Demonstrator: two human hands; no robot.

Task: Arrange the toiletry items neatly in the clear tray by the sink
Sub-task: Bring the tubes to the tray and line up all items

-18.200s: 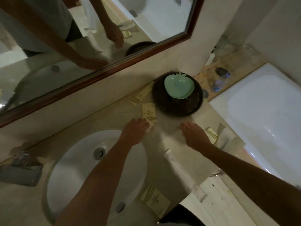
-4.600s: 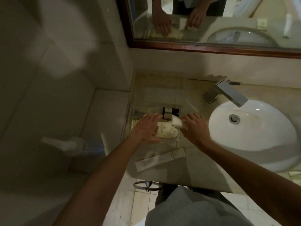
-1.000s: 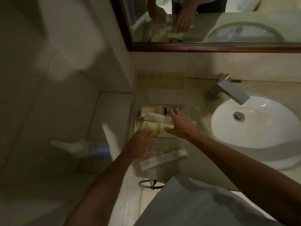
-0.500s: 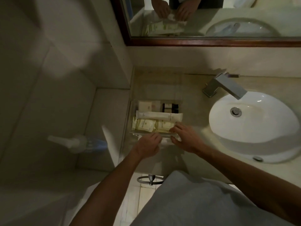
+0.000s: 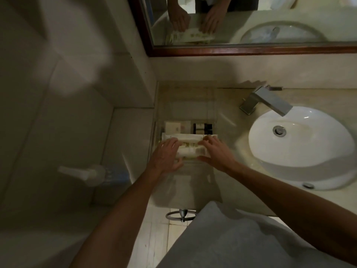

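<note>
The clear tray sits on the counter left of the sink. At its back lie a small pale box and dark little bottles. In front of them are a long white tube and pale printed sachets. A second white tube lies crosswise at the tray's front. My left hand covers its left end and my right hand its right end, thumbs under and fingers on top. The ends of the sachets are hidden by my fingers.
The white sink basin and metal faucet lie to the right. A wood-framed mirror hangs above the counter. A spray bottle stands on the lower ledge at left, and a towel ring hangs under the counter edge.
The white tube that lay on the counter in front of the tray is now inside its front row. Both hands moved forward from the tray's front edge onto that tube's ends.
</note>
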